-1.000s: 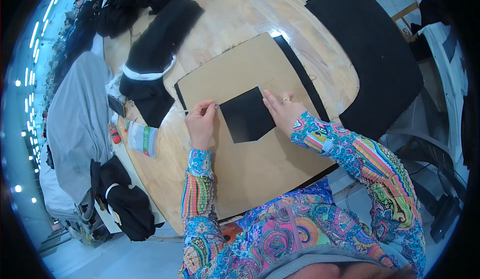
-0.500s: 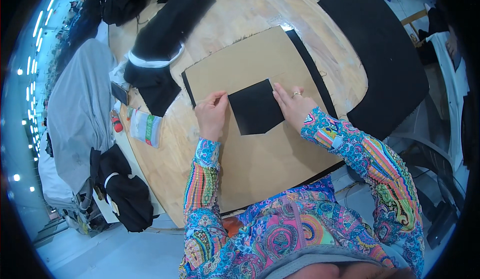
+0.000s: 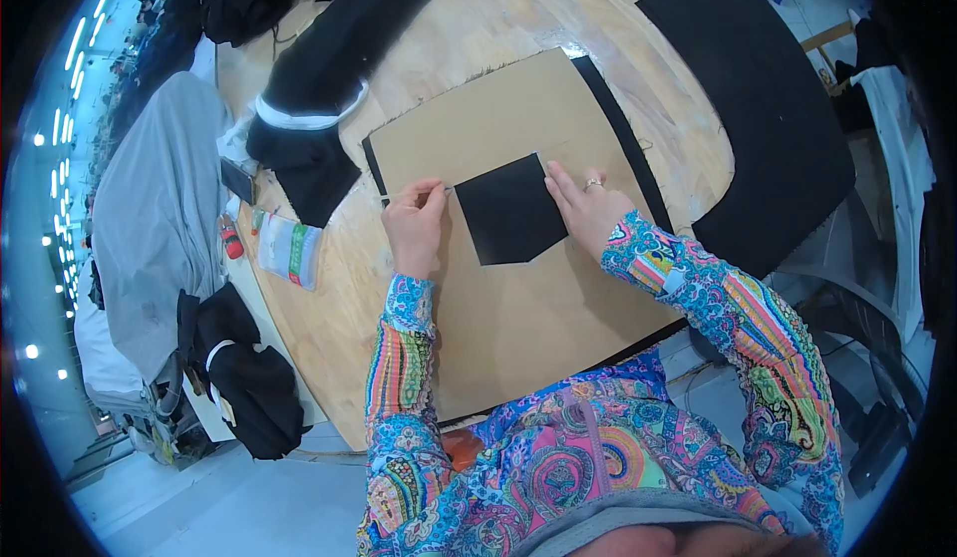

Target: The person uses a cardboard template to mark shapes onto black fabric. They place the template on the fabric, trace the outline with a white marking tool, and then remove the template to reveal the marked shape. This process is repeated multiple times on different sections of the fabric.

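A brown card template (image 3: 518,328) lies over black fabric (image 3: 620,108), whose edges stick out along its sides. Near its middle is a black pocket-shaped area (image 3: 508,213) with pale edges; whether it is a cut-out or a piece on top I cannot tell. My left hand (image 3: 414,226) pinches a thin white pen-like stick (image 3: 387,197), its tip at the upper left corner of the pocket shape. My right hand (image 3: 595,212) rests on the card, fingers stretched flat along the right edge of the shape.
Large black fabric pieces lie on the wooden table (image 3: 329,358): a curved panel (image 3: 758,108) at right, a bundle tied with a white band (image 3: 314,113) at left. A clear packet (image 3: 289,251), red tool (image 3: 230,240) and phone-like object (image 3: 237,180) sit by the left edge.
My left hand has turned slightly, and the white stick now shows on both sides of its fingers. My right hand stays almost where it was on the card.
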### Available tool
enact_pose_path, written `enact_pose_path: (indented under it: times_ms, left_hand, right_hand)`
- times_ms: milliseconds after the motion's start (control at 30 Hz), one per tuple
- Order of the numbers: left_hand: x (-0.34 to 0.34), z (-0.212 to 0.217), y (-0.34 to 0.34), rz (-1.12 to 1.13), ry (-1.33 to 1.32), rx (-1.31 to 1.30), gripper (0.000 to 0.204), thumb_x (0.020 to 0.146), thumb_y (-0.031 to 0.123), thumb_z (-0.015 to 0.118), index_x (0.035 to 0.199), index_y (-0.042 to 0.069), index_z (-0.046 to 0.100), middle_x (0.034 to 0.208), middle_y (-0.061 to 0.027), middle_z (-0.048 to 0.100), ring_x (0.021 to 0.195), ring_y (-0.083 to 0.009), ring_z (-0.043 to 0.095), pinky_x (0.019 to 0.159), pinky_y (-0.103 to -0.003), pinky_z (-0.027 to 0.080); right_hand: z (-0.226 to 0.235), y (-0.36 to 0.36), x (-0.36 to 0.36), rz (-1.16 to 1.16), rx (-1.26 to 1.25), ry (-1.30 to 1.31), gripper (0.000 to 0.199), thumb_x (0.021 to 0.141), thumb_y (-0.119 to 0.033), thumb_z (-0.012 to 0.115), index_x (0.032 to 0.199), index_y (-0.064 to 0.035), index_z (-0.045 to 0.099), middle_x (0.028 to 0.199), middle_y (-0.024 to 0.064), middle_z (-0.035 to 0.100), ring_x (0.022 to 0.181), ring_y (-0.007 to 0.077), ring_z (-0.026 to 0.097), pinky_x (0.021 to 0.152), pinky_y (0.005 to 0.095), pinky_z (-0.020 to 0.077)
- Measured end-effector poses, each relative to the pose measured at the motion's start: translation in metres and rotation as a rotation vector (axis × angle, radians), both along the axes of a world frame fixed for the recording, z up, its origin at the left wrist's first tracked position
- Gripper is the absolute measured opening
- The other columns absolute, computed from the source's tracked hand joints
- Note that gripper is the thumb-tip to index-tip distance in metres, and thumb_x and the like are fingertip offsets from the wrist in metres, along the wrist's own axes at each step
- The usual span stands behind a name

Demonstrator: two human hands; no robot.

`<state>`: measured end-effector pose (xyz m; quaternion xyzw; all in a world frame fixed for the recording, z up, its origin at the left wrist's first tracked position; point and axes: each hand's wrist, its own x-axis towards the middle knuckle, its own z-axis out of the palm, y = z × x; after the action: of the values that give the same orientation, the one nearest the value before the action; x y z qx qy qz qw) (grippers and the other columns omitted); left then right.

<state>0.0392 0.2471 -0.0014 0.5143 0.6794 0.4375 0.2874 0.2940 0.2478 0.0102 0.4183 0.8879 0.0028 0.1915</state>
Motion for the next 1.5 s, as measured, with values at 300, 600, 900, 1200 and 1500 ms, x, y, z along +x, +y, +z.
enact_pose_path:
  times_ms: [300,600,900,1200,1500]
  left_hand:
    - [0.007,0.009,-0.002,-0.050,0.140,0.006,0.013,0.084,0.007,0.064,0.090,-0.003,0.068,0.079,-0.0067,0.069,0.070,-0.0084,0.063,0.064,-0.021,0.050]
    - [0.012,0.007,0.000,-0.045,0.336,0.020,0.017,0.080,0.016,0.064,0.088,0.001,0.069,0.076,-0.0131,0.069,0.069,-0.0192,0.067,0.065,-0.028,0.050]
    - [0.012,0.007,-0.003,-0.021,0.236,0.036,0.015,0.081,0.014,0.064,0.087,0.002,0.069,0.078,-0.0129,0.068,0.068,-0.0207,0.067,0.063,-0.030,0.051]
    - [0.021,0.014,-0.022,-0.100,0.450,0.074,0.010,0.080,0.012,0.064,0.084,0.004,0.068,0.078,-0.0133,0.066,0.067,-0.0264,0.065,0.059,-0.034,0.050]
    - [0.030,0.020,-0.070,-0.164,0.402,0.056,0.007,0.079,0.007,0.064,0.084,0.003,0.066,0.079,-0.0125,0.066,0.069,-0.0266,0.065,0.061,-0.032,0.051]
  right_hand:
    - [0.002,0.000,-0.001,-0.019,0.010,0.010,0.060,0.085,-0.008,0.052,0.142,-0.0087,0.032,0.151,0.0082,0.018,0.109,0.0341,0.046,0.058,0.0407,0.0565]
    - [0.004,-0.001,-0.001,-0.021,-0.002,0.008,0.062,0.084,-0.008,0.054,0.142,-0.0087,0.031,0.151,0.0084,0.018,0.109,0.0345,0.046,0.065,0.0421,0.0578]
    - [0.013,0.000,0.002,0.033,0.006,0.009,0.064,0.080,-0.001,0.053,0.140,-0.0011,0.033,0.150,0.0159,0.022,0.102,0.0373,0.051,0.077,0.0332,0.0522]
    - [-0.001,0.000,0.000,-0.004,0.040,0.001,0.057,0.086,-0.008,0.050,0.141,-0.0090,0.034,0.151,0.0072,0.020,0.107,0.0347,0.048,0.058,0.0399,0.0573]
    - [0.003,0.001,-0.001,-0.016,-0.008,-0.009,0.059,0.087,-0.008,0.049,0.143,-0.0087,0.031,0.151,0.0069,0.018,0.109,0.0354,0.046,0.057,0.0401,0.0573]
